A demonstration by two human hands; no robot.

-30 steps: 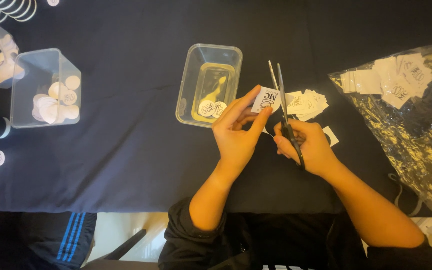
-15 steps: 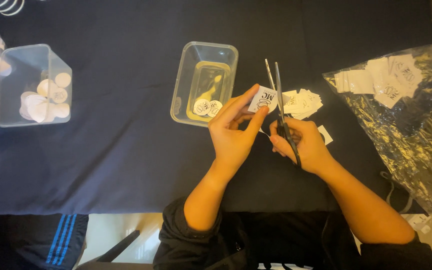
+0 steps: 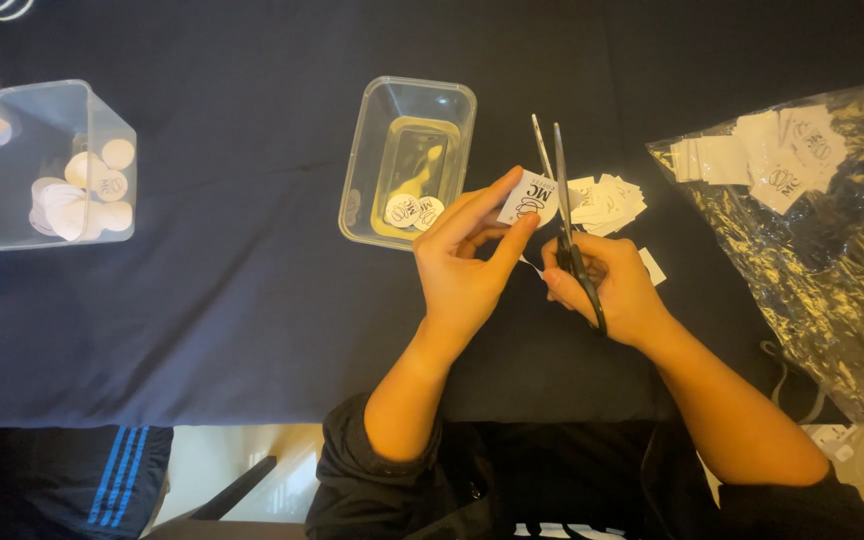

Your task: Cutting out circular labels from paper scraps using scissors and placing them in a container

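The left hand (image 3: 472, 262) pinches a small white printed paper label (image 3: 529, 199) between thumb and fingers, holding it up just above the hand, near the middle of the dark cloth-covered table (image 3: 232, 300). The right hand (image 3: 607, 285), just beside it, is closed through the handles of a pair of black-handled metal scissors (image 3: 560, 190), whose blades stand slightly parted with the label's right edge between them. Beyond the scissors lies a loose heap of white cut paper scraps (image 3: 607, 203). Left of the label sits a clear rectangular plastic tub (image 3: 367, 160) holding two round cut labels. A crinkled clear plastic bag (image 3: 802, 230) of uncut labels lies toward the right edge; another clear tub of round labels (image 3: 57, 165) stands toward the left edge.
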